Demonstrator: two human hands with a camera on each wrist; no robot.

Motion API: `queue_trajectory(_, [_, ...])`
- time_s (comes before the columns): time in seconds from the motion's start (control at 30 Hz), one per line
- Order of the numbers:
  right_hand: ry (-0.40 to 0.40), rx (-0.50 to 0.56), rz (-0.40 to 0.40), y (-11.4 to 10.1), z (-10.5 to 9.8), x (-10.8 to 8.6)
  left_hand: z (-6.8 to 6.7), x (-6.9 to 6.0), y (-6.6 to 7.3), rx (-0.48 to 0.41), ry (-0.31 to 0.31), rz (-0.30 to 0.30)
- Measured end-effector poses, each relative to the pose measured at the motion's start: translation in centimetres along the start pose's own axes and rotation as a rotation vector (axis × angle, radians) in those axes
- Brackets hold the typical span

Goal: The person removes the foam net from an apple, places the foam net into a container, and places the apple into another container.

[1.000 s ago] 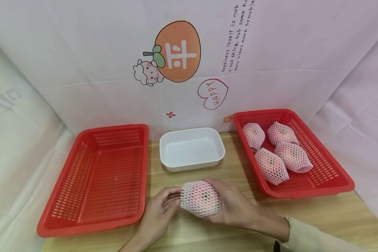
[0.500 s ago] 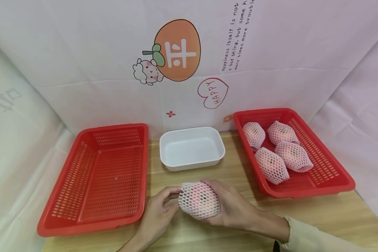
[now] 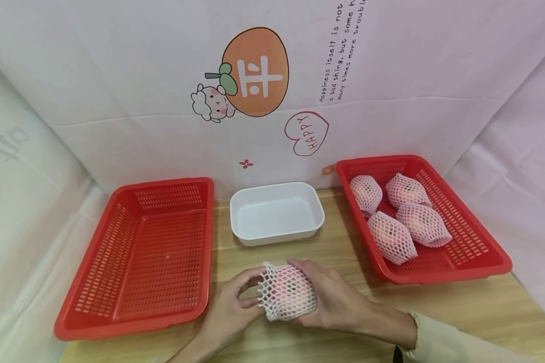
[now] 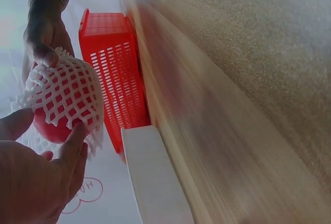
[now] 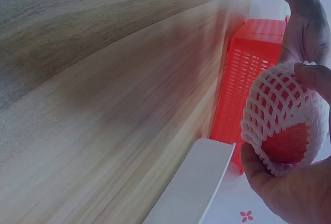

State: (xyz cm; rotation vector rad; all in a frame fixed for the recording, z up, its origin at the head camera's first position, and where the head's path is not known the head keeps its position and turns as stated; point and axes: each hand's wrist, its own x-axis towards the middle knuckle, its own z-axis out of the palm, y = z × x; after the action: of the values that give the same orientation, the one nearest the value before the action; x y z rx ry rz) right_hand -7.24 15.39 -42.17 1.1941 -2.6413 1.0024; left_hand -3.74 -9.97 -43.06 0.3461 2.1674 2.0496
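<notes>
Above the wooden table, near the front, my right hand (image 3: 333, 297) holds a round red fruit (image 5: 287, 144) in a white foam net (image 3: 288, 295). Its fingers and thumb curve round the fruit from the right. On the other side my left hand (image 3: 233, 302) has its thumb and a finger at the net's left rim, which stands spread. Bare red skin (image 4: 51, 129) shows at the net's opening beside the left fingers in the left wrist view. Whether the fruit is an apple or another kind I cannot tell.
To the left stands a red basket (image 3: 204, 282) with nothing visible inside. A white tray (image 3: 277, 237) sits behind the hands. The red basket (image 3: 472, 276) at right holds several netted fruits (image 3: 392, 237). A white printed cloth (image 3: 145, 80) backs the table.
The net's left edge has spread wider and looks looser round the fruit. My left fingers have moved apart at its rim. The fruit has shifted slightly left and down in the right hand.
</notes>
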Motion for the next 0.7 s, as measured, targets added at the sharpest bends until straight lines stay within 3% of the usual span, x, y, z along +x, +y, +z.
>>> queue_trajectory(0.37, [-0.021, 0.005, 0.003, -0.19, 0.03, 0.26, -0.12, -0.16, 0.18, 0.055, -0.037, 0.013])
queue_trajectory(0.7, [-0.014, 0.006, -0.012, -0.46, 0.05, 0.5, -0.09, -0.04, 0.1, 0.01, -0.074, -0.011])
